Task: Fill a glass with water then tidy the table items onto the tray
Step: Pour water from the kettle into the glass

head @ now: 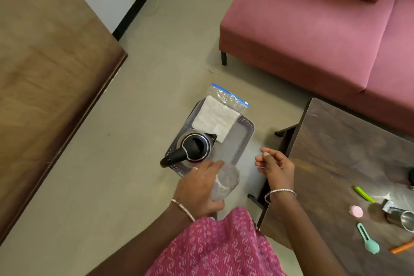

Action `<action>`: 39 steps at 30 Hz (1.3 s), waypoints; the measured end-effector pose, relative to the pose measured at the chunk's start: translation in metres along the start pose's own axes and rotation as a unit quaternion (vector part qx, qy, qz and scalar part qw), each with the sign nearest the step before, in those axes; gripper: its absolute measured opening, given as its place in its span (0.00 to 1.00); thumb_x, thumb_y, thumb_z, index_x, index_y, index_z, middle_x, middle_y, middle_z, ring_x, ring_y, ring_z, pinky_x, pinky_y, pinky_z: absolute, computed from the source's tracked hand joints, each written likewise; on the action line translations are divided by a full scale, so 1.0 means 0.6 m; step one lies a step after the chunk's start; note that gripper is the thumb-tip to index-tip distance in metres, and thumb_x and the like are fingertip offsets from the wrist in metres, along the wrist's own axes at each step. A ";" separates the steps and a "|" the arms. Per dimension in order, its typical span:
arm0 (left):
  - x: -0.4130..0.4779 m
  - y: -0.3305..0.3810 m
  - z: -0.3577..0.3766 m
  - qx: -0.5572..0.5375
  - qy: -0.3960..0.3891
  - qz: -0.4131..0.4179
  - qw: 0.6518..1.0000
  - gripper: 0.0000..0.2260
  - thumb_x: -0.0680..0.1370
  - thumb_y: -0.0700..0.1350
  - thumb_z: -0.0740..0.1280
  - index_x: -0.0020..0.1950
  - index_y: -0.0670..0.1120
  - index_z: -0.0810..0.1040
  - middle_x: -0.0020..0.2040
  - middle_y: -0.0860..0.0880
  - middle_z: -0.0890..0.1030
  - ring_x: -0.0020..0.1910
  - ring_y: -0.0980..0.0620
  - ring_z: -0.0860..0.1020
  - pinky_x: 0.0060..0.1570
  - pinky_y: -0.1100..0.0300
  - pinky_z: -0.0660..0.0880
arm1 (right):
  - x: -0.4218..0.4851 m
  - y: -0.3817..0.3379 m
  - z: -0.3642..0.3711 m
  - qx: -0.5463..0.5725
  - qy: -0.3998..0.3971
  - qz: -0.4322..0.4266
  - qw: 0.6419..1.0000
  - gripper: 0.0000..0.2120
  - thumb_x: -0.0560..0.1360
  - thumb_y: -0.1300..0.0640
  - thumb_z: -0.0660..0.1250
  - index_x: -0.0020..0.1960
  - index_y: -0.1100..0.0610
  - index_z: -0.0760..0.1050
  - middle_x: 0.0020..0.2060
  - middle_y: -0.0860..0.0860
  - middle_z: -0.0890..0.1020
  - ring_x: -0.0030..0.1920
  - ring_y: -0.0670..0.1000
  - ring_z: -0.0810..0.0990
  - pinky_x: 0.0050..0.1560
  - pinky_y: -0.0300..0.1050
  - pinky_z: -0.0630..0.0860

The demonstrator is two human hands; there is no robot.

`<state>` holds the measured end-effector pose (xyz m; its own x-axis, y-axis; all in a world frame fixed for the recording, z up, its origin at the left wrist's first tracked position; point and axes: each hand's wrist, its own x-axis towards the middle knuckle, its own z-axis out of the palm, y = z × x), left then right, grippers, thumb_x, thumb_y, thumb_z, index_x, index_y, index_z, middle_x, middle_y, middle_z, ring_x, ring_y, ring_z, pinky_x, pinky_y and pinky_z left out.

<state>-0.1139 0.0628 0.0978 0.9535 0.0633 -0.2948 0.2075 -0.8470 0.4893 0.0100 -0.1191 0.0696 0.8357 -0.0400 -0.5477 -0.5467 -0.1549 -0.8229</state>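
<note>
Tray point(237, 143) lay on the floor point(125, 163) at frame centre, with the worktop point(336, 141) standing at its 3 o'clock, well apart from it. Kettle point(195, 147) stood upright on the tray's 7 o'clock end, its black handle pointing to 8 o'clock and reaching past the rim. A white napkin point(216, 119) lay flat on the 12 o'clock end, its near edge touching the kettle. A clear bag point(228, 96) with a blue zip strip sat under the napkin and jutted over the tray's rim toward 12 o'clock.

Left hand point(199, 190) grasped the glass point(226, 182), fingers wrapped round its side, at the tray's 6 o'clock, just over the near corner. The glass was tilted, mouth toward 1 o'clock. It was blurred, so the water level could not be read, nor whether it touched the tray.

Right hand point(276, 167) hung released at the tray's 4 o'clock, between tray and worktop edge, fingers loosely curled, nothing in it.

On the worktop, at the frame's 4 o'clock, lay a pink disc point(355, 210), a steel cup point(403, 219) and a teal clip point(368, 242). A pink sofa point(313, 29) filled the frame's 1 o'clock.
</note>
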 end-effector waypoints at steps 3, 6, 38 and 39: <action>-0.060 -0.015 -0.030 -0.075 0.091 -0.051 0.992 0.39 0.57 0.59 0.72 0.67 0.54 0.68 0.57 0.57 0.74 0.51 0.56 0.77 0.44 0.63 0.78 | -0.026 0.008 0.031 -0.030 -0.044 0.019 0.998 0.09 0.81 0.64 0.62 0.53 0.63 0.81 0.36 0.55 0.83 0.34 0.50 0.81 0.38 0.42 0.78; -0.104 -0.036 -0.050 -0.125 0.173 -0.117 0.970 0.37 0.56 0.55 0.74 0.63 0.57 0.69 0.54 0.62 0.73 0.49 0.63 0.74 0.44 0.71 0.73 | -0.056 0.027 0.081 -0.053 -0.096 0.048 0.993 0.09 0.80 0.66 0.62 0.53 0.65 0.80 0.35 0.56 0.83 0.33 0.50 0.80 0.35 0.37 0.78; -0.147 -0.151 -0.067 -0.207 0.303 -0.268 0.891 0.40 0.55 0.55 0.77 0.66 0.57 0.69 0.54 0.58 0.71 0.53 0.58 0.74 0.44 0.61 0.79 | -0.106 0.141 0.277 -0.083 -0.125 0.180 0.972 0.09 0.75 0.54 0.68 0.49 0.59 0.79 0.43 0.56 0.83 0.47 0.57 0.80 0.55 0.56 0.77; -0.143 -0.148 -0.069 -0.204 0.302 -0.259 0.894 0.40 0.55 0.56 0.77 0.66 0.57 0.70 0.54 0.57 0.71 0.53 0.57 0.75 0.44 0.60 0.80 | -0.104 0.139 0.262 -0.102 -0.124 0.151 0.975 0.07 0.75 0.54 0.68 0.49 0.57 0.79 0.41 0.55 0.82 0.45 0.56 0.80 0.53 0.55 0.77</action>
<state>-0.2048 0.1544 0.1132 0.6243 0.7701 -0.1314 0.6007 -0.3656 0.7110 -0.0961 0.0258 0.0115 0.5854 0.1213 -0.8016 -0.7237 -0.3675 -0.5841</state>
